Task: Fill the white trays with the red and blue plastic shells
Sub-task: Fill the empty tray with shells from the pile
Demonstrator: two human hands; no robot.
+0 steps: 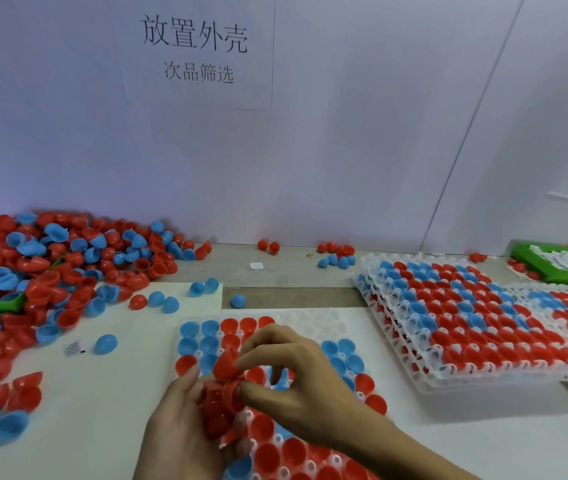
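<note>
Hands overlap: my left hand (185,420) grips stacked red plastic half-shells (216,407), partly hidden; my right hand (289,372) pinches one red shell (227,364), covering the white moulded tray (324,320) beneath.

The scene is seen from one wide-angle head camera, aimed forward and down across the pale worktable (102,393) toward the white back wall (344,150). The nearest table edge is viewed closely.

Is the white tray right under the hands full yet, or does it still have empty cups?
Not full. The tray shows bare white cups at its far right corner, and more gaps between red shells near the front.
</note>
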